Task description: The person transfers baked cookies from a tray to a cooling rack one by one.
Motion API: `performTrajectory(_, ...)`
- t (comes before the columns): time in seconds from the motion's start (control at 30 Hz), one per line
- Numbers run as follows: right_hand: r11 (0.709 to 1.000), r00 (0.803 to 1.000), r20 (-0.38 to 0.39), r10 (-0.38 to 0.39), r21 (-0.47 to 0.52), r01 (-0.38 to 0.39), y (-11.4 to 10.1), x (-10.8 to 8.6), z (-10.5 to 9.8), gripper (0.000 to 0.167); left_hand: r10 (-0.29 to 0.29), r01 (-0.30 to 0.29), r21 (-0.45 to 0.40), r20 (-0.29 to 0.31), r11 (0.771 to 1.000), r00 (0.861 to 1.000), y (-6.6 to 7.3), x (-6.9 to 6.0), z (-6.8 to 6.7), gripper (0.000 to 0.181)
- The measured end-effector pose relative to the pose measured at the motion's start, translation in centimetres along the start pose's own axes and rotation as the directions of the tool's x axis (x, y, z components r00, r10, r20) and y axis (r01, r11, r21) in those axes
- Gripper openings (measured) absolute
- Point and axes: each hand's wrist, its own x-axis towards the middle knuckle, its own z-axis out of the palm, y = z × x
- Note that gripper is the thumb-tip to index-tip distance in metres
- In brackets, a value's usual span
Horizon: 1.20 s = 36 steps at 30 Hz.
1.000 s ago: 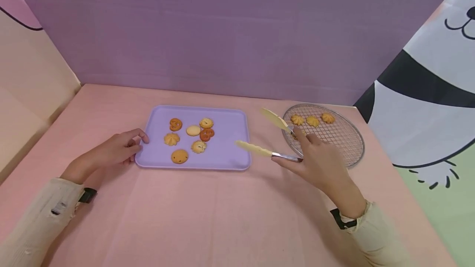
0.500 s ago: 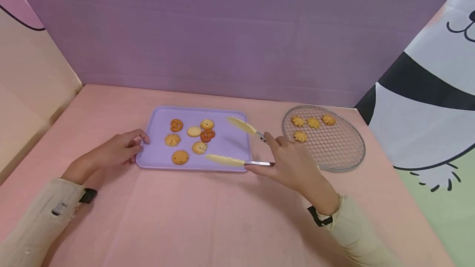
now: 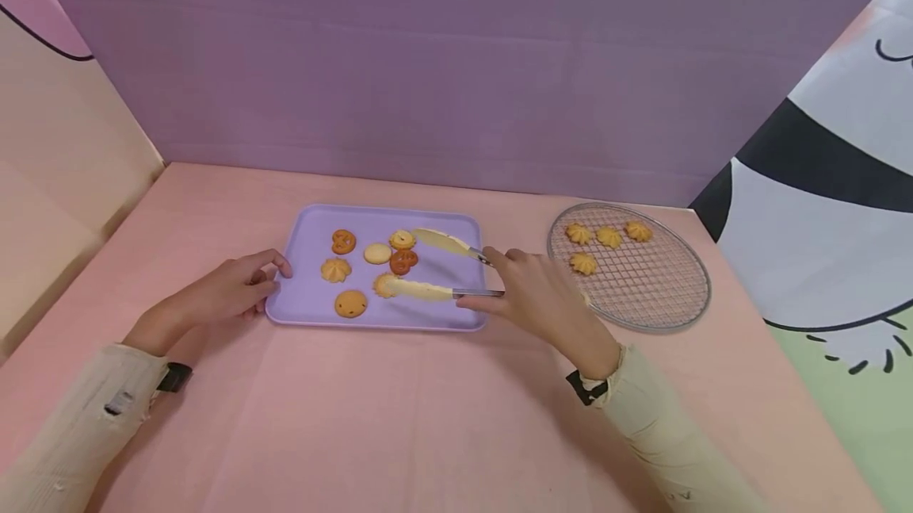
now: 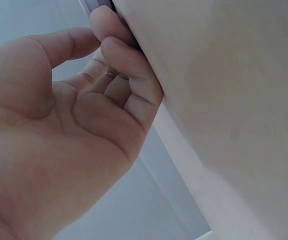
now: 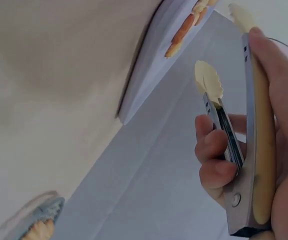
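Observation:
My right hand (image 3: 538,295) holds a pair of tongs (image 5: 259,150) with cream scalloped tips, spread apart above the purple tray (image 3: 445,316). One tip (image 3: 428,291) partly covers a round pale cookie (image 3: 383,285); the other lies beside a ring-shaped cookie (image 3: 402,239). A pretzel (image 3: 403,262) and a plain oval cookie (image 3: 377,254) lie near the tips. Further left are another pretzel (image 3: 344,242), a star-shaped cookie (image 3: 335,269) and a round dotted cookie (image 3: 351,304). My left hand (image 3: 224,291) grips the tray's left edge, fingers curled at the rim.
To the right of the tray lies a round wire rack (image 3: 652,291) bearing several star-shaped cookies (image 3: 583,262) near its left and back. A purple backdrop (image 3: 442,85) rises behind the pink tabletop (image 3: 399,418). A panda-printed panel (image 3: 820,235) stands at right.
My right hand has carried the spread tongs leftward from beside the wire rack to over the tray's cookies, uncovering the rack's front cookie. My left hand has stayed at the tray's edge.

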Motion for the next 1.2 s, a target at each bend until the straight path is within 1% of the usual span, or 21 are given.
performTrajectory(0.17,0.999,1.000,0.001,0.029,-0.021,-0.029,0.4,0.5,0.8,0.064,0.012,-0.012,0.014,0.000,1.000,1.000,-0.3,0.4,0.2,0.019)
performTrajectory(0.33,0.998,0.997,0.054,0.059,-0.040,-0.057,0.6,0.5,1.8,0.060,0.009,-0.009,0.003,0.013,1.000,1.000,-0.3,0.7,0.4,0.019)
performTrajectory(0.4,0.997,0.995,0.076,0.065,-0.037,-0.062,0.4,0.5,2.1,0.059,0.005,-0.005,0.007,0.013,1.000,1.000,-0.3,0.7,0.4,0.019)
performTrajectory(0.5,0.997,0.994,0.084,0.071,-0.031,-0.069,-0.2,0.6,2.3,0.058,0.006,-0.006,0.017,0.010,1.000,1.000,-0.2,0.6,0.4,0.020)
performTrajectory(0.73,0.993,0.988,0.113,0.107,-0.069,-0.100,-2.0,0.8,2.6,0.057,0.008,-0.008,0.019,-0.005,1.000,1.000,-0.1,0.3,0.4,0.019)
performTrajectory(0.97,0.991,0.989,0.091,0.112,-0.088,-0.104,-2.8,0.9,2.8,0.052,0.000,0.000,0.017,-0.004,1.000,1.000,-0.1,0.1,0.3,0.020)
performTrajectory(1.2,0.993,0.996,0.057,0.067,-0.100,-0.061,-3.1,0.7,2.8,0.050,0.006,-0.006,0.019,-0.009,1.000,1.000,-0.2,0.0,0.2,0.020)
